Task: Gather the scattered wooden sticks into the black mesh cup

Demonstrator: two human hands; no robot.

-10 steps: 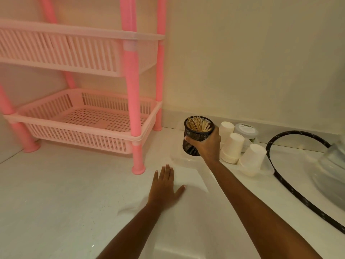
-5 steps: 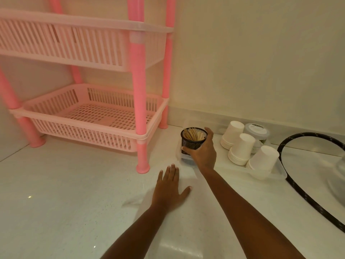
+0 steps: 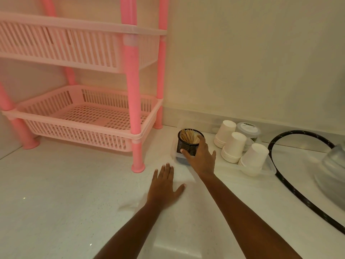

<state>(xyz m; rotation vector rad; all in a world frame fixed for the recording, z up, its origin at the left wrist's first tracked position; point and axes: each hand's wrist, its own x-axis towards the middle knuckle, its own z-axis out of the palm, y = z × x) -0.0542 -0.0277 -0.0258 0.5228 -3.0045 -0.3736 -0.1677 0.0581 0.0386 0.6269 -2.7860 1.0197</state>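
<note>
Right hand (image 3: 202, 159) grips black mesh cup (image 3: 184, 146) by side wall: likely light, stiff. Wooden sticks (image 3: 187, 136) loose inside, so keep upright. Left hand (image 3: 164, 186) flat, fingers straight, near cup.

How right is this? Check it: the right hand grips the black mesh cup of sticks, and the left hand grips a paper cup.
One thing is wrong. The head view shows the left hand holding nothing, flat on the white counter. The right hand does grip the black mesh cup of sticks.

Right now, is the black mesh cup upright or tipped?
Upright: the black mesh cup opens upward, wooden sticks stand inside, and the right hand grips its side.
</note>
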